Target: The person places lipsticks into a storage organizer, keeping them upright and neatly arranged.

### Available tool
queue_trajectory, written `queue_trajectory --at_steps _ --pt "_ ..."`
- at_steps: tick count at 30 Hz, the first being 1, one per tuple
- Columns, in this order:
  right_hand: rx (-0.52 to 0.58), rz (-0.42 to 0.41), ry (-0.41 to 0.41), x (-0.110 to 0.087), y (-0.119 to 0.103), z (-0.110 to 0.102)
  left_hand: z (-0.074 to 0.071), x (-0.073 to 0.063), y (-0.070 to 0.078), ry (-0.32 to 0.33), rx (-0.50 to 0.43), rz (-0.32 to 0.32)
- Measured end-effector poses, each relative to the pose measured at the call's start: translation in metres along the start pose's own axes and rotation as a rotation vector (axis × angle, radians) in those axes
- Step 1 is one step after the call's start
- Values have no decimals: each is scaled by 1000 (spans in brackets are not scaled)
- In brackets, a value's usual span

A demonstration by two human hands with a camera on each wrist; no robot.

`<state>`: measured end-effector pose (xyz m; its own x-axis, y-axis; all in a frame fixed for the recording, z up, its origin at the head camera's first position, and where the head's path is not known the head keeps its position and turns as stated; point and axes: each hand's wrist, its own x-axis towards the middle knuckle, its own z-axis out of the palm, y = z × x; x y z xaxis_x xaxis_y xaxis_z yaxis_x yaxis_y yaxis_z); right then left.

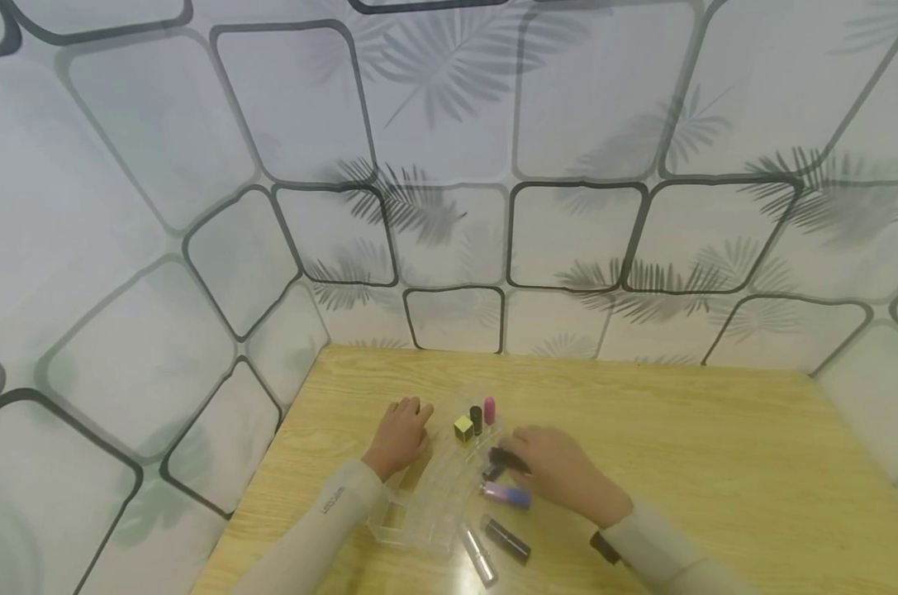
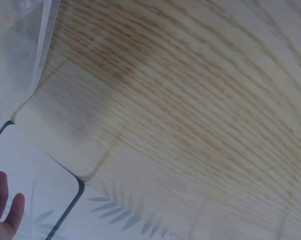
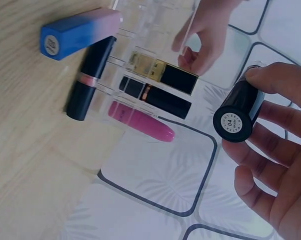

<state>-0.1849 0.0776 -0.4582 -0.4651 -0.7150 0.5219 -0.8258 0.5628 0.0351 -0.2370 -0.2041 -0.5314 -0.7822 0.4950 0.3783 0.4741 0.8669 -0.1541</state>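
Observation:
My right hand pinches a black lipstick tube between thumb and fingers, its round end label reading 04. It is held just right of a clear lipstick organizer. Three lipsticks stand in the organizer's far slots: a gold-and-black one, a black one and a magenta one. On the organizer's far left side, my left hand rests with loosely bent fingers and holds no lipstick. In the left wrist view only some of its fingers show.
Right of the organizer lie a pink-to-blue tube and a black lipstick with a pink band. Nearer are a dark tube and a silvery tube. A black item lies beside the right sleeve. Patterned walls enclose the wooden table.

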Motion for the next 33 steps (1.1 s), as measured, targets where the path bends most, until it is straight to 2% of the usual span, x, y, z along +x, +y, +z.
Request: queue_trajectory --at_steps 5,15,26,33 --pt "17 -1 41 8 -1 -5 0 0 0 10 8 6" --pt "104 88 14 12 -6 1 -1 1 1 10 12 5" --pt "264 211 43 12 -11 16 -2 0 1 11 4 4" --pt "387 247 82 14 -15 27 -3 1 1 14 -7 -4"
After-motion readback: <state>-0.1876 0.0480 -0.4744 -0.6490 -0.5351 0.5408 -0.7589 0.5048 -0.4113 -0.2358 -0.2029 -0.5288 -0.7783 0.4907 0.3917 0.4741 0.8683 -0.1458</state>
